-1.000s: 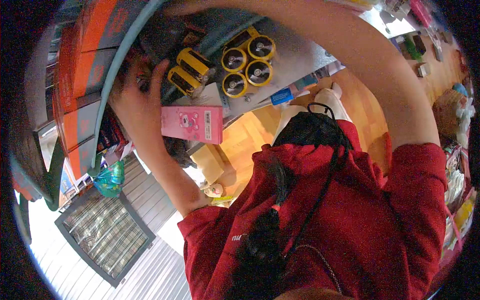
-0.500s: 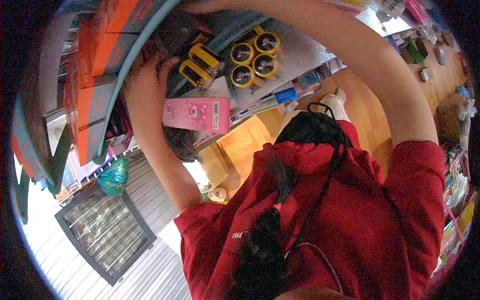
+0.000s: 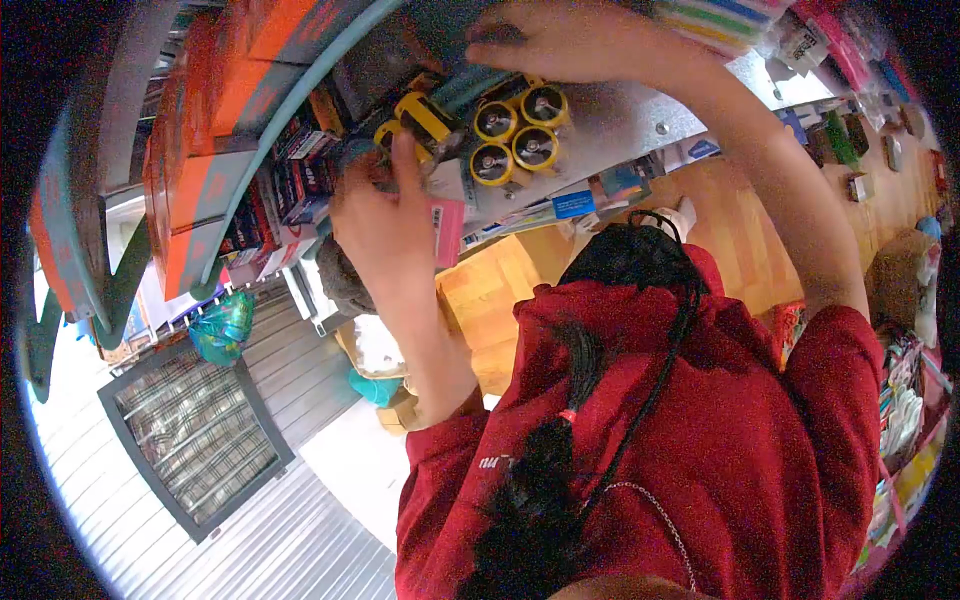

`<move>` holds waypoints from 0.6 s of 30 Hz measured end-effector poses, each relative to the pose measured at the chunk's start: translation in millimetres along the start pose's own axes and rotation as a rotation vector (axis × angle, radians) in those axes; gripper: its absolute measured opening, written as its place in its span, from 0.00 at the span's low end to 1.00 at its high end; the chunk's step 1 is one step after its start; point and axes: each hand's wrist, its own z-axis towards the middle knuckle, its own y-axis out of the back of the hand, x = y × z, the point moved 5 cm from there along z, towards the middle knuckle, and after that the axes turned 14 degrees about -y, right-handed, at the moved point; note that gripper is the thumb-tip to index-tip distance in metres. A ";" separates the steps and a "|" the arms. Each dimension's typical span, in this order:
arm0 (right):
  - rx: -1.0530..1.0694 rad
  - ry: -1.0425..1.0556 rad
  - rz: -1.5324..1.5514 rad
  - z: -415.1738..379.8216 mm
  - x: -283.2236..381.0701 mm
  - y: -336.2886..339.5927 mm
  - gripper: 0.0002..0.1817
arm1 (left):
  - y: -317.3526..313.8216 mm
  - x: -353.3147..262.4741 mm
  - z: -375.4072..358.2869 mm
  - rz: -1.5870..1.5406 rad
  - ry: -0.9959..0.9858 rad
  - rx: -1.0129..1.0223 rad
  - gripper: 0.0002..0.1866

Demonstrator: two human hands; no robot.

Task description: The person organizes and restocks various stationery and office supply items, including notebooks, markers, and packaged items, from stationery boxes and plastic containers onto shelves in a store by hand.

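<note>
My left hand is at the near side of a pair of yellow-and-black batteries, its fingers apart and slightly blurred, one fingertip overlapping the batteries. Beneath that hand a pink box shows only at its right end. To the right stands a pack of large batteries with yellow rims, their ends facing me. Above this pack, my right hand reaches leftward across the metal shelf, fingers stretched out and apart, nothing visible in them.
Orange-and-grey boxes rise on the left behind a curved teal edge. Small dark packages sit beside my left hand. Colourful packs hang at the upper right. Below lies the wooden floor; a green bag hangs at the left.
My left hand has drawn back from behind the battery pair to its near side, covering most of the pink box. My right hand has come into view over the shelf.
</note>
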 end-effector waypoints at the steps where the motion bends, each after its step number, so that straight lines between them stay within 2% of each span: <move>1: 0.073 -0.009 0.027 -2.4 2.3 2.6 0.27 | -3.2 1.8 3.3 0.028 -0.051 -0.058 0.26; 4: 0.114 0.026 0.098 -2.7 -0.3 1.9 0.26 | -8.9 8.2 5.5 0.042 0.005 0.049 0.26; 7: 0.054 0.077 0.101 2.1 -3.8 -0.7 0.25 | -15.1 8.3 7.3 0.080 0.022 0.049 0.26; 10: -0.085 0.220 0.182 13.2 3.3 -4.5 0.22 | -14.4 6.5 10.5 -0.011 0.004 0.063 0.26; 12: -0.036 0.235 0.176 26.2 10.4 -10.7 0.20 | -10.9 4.5 15.3 -0.053 0.074 0.203 0.24; 13: -0.088 0.296 0.147 34.7 10.8 -15.8 0.20 | -10.4 3.4 15.6 -0.078 0.107 0.275 0.24; 14: -0.143 0.354 0.117 42.9 11.1 -20.9 0.19 | -11.4 3.9 14.4 -0.207 0.112 0.273 0.22; 16: -0.403 0.586 0.006 53.6 12.8 -35.3 0.17 | -12.6 5.0 11.0 -0.462 0.121 0.263 0.19; 18: -0.334 0.605 -0.009 62.5 9.0 -39.0 0.17 | -3.7 0.6 1.4 -0.572 0.185 0.186 0.19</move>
